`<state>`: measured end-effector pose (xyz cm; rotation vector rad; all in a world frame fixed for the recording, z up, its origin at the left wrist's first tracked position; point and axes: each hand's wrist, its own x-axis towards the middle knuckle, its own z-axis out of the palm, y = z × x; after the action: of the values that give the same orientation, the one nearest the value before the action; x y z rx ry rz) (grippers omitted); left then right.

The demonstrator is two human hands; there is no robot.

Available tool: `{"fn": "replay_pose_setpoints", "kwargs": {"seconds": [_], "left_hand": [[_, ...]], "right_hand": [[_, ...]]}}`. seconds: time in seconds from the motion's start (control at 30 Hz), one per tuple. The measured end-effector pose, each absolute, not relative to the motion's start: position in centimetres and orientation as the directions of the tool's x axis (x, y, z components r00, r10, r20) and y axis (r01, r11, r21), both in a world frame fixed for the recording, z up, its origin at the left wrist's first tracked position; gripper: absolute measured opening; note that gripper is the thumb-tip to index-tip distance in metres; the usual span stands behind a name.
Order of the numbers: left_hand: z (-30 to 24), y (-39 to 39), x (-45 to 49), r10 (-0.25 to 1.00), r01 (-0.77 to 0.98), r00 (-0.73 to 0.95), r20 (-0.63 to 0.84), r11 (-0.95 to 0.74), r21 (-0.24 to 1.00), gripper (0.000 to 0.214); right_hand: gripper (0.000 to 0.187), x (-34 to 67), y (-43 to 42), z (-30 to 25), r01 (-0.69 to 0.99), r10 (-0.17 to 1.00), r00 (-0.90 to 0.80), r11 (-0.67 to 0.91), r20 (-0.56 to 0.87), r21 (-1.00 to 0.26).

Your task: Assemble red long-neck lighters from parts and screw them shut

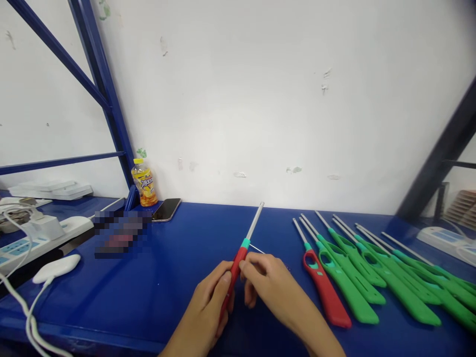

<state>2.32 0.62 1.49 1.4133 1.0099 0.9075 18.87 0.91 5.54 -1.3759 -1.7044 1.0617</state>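
Note:
A red long-necked gas lighter [237, 262] with a turquoise collar and a metal tube is tilted up and away above the blue table. My left hand [210, 300] is wrapped round its red handle. The thumb and index finger of my right hand [273, 285] are closed at the lighter's upper body, near the collar; the exact contact is partly hidden. Behind my right hand a thin metal rod [257, 249] shows; its other end is mostly covered, and I cannot tell what it belongs to. Right of my hands lies another red lighter [327, 292] beside several green lighters [351, 287].
At the back left stand a drink bottle [144, 186] with a yellow cap and a phone [167, 209]. Further left are a blurred-out item [122, 235], a white charger [55, 268] with cables and a power strip [80, 228]. A white wall and blue frame posts [100, 74] bound the table [178, 267].

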Motion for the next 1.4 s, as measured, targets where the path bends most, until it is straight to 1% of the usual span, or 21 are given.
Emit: {"fn": "replay_pose_setpoints", "kwargs": {"seconds": [0.07, 0.3, 0.47, 0.73, 0.8, 0.87, 0.97, 1.07, 1.13, 1.23, 1.3, 1.4], "left_hand": [[1.6, 0.4, 2.3, 0.940, 0.114, 0.342, -0.015, -0.026, 0.993, 0.060], [1.3, 0.3, 2.2, 0.929, 0.135, 0.370, 0.019, -0.074, 0.988, 0.051], [1.3, 0.4, 2.2, 0.926, 0.132, 0.376, 0.038, -0.094, 0.987, 0.052], [0.8, 0.5, 2.0, 0.917, 0.134, 0.397, 0.023, -0.083, 0.987, 0.056], [0.8, 0.4, 2.0, 0.915, 0.158, 0.402, 0.037, -0.109, 0.981, 0.056], [1.0, 0.3, 2.1, 0.912, 0.184, 0.403, 0.083, -0.169, 0.968, 0.053], [1.6, 0.2, 2.2, 0.906, 0.204, 0.394, 0.155, -0.250, 0.946, 0.043], [2.1, 0.1, 2.2, 0.892, 0.214, 0.412, 0.189, -0.296, 0.931, 0.036], [2.1, 0.1, 2.1, 0.879, 0.223, 0.426, 0.213, -0.330, 0.917, 0.035], [1.7, 0.0, 2.0, 0.888, 0.250, 0.429, 0.166, -0.293, 0.923, 0.040], [1.3, -0.2, 1.9, 0.895, 0.274, 0.433, 0.108, -0.245, 0.930, 0.048], [0.5, -0.5, 1.7, 0.900, 0.279, 0.424, 0.101, -0.236, 0.931, 0.062]], "right_hand": [[0.033, 19.0, 1.2, 5.3, 0.435, 0.985, -0.173, 0.100, 0.026, -0.895], [0.030, 19.5, 1.2, 5.2, 0.375, 0.973, -0.231, 0.071, -0.019, -0.924], [0.034, 19.2, 1.2, 5.1, 0.367, 0.978, -0.210, 0.081, 0.003, -0.927], [0.033, 19.3, 1.3, 5.0, 0.371, 0.980, -0.200, 0.079, 0.003, -0.925], [0.032, 19.3, 1.3, 4.9, 0.382, 0.981, -0.192, 0.081, 0.006, -0.920], [0.032, 19.3, 1.2, 4.9, 0.399, 0.984, -0.181, 0.082, 0.010, -0.913], [0.038, 19.4, 1.1, 4.8, 0.425, 0.989, -0.150, 0.082, 0.019, -0.902], [0.053, 19.4, 1.1, 4.8, 0.454, 0.994, -0.108, 0.080, 0.034, -0.888], [0.062, 19.3, 1.2, 4.8, 0.517, 0.995, -0.086, 0.090, 0.053, -0.851], [0.059, 19.2, 1.1, 5.0, 0.609, 0.995, -0.052, 0.098, 0.083, -0.787], [0.056, 19.3, 1.1, 5.1, 0.624, 0.995, -0.021, 0.090, 0.099, -0.776], [0.052, 19.5, 1.3, 5.2, 0.642, 0.990, 0.042, 0.075, 0.133, -0.763]]}}
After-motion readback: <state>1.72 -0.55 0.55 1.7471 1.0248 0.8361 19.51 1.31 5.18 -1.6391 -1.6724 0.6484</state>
